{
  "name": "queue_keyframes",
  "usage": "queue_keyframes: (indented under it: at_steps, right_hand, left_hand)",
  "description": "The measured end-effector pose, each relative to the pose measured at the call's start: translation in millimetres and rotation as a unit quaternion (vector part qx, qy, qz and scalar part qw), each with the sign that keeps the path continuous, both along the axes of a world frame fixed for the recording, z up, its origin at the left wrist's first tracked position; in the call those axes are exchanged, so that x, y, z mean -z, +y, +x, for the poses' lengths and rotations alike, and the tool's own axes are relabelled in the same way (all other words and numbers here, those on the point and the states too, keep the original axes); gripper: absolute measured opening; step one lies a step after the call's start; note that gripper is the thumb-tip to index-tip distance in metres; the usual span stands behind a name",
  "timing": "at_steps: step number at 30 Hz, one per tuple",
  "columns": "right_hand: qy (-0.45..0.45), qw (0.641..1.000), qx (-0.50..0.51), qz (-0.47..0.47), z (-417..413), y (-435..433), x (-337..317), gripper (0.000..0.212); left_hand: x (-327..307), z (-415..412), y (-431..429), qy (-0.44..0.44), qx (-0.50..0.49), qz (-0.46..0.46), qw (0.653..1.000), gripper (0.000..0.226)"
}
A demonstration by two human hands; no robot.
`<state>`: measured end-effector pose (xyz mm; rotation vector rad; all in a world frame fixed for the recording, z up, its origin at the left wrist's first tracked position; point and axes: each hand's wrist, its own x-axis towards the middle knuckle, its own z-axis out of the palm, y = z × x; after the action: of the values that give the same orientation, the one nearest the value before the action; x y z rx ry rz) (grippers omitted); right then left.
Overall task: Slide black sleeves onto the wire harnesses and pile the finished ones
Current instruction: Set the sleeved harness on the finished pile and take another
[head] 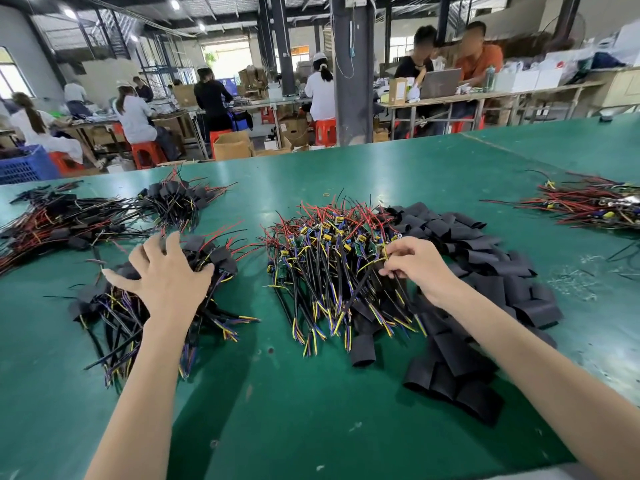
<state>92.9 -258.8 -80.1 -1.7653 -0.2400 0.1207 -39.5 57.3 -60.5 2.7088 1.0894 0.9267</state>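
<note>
Left hand: fingers spread, pressing sleeved pile, 9 o'clock | Right hand: fingertips pinching wire on unsleeved heap, 12 o'clock | loose sleeves, 3 o'clock

Bright, even light. We see ceiling lamps blown out to white and a far doorway overexposed with daylight. Pale glare lies on the green table; a soft shadow runs beside the left forearm. The right hand and the wire harnesses are sharp. We note wide-angle bending of the table's far edge, stretched corners, and smeared clutter at far right.
</note>
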Motion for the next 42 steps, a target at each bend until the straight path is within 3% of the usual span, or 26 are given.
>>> queue_keyframes:
  at_steps: [5,8,11,15,19,22,25,28,32,35,38,40,42]
  right_hand:
    - [-0.116,0.987,0.102,0.037,-3.9,2.4,-4.7,0.024]
    - [-0.055,0.990,0.044,0.121,-9.9,5.5,-6.8,0.026]
    - [-0.014,0.986,-0.026,0.164,-14.7,7.6,-7.3,0.041]
    - [-0.031,0.992,-0.042,0.111,-16.9,9.4,-6.2,0.054]
    - [0.096,0.978,-0.058,0.178,-15.2,8.9,-10.5,0.026]
    - [0.126,0.970,-0.082,0.192,-13.0,6.0,-11.6,0.010]
    - [0.128,0.965,-0.088,0.210,-14.3,6.3,-13.8,0.021]
    - [0.138,0.947,-0.129,0.259,-17.4,8.5,-16.3,0.032]
    - [0.128,0.945,-0.165,0.253,-17.1,7.0,-13.7,0.034]
    - [0.093,0.959,-0.098,0.249,-9.3,4.3,-11.9,0.041]
    - [0.006,0.952,-0.008,0.306,-2.5,-0.6,-14.7,0.046]
    - [-0.046,0.939,-0.011,0.342,-4.4,-3.8,-20.4,0.046]
    - [-0.059,0.930,-0.074,0.356,-13.2,-4.6,-27.6,0.043]
  left_hand:
    - [-11.0,5.5,-18.4,-0.105,0.036,0.090,0.990,0.061]
    - [-12.9,9.0,-36.1,-0.178,0.086,0.132,0.971,0.046]
    - [-10.5,13.7,-58.9,-0.199,0.152,0.116,0.961,0.035]
    - [0.6,18.6,-93.4,-0.165,0.260,0.047,0.950,0.028]
    - [18.7,20.5,-111.5,-0.059,0.390,0.048,0.918,0.021]
    - [24.6,21.1,-114.0,-0.018,0.427,0.024,0.904,0.018]
    - [26.4,19.5,-120.0,-0.030,0.458,-0.019,0.888,0.021]
    - [27.5,15.5,-134.0,-0.004,0.525,-0.025,0.851,0.033]
    - [34.6,14.6,-151.3,0.056,0.561,0.052,0.824,0.035]
    - [38.2,16.8,-154.2,0.047,0.545,0.083,0.833,0.030]
    - [38.9,18.1,-152.5,0.011,0.525,0.098,0.845,0.028]
    - [40.7,18.3,-152.3,0.002,0.520,0.085,0.850,0.028]
    - [37.9,18.9,-153.6,-0.007,0.522,0.005,0.853,0.027]
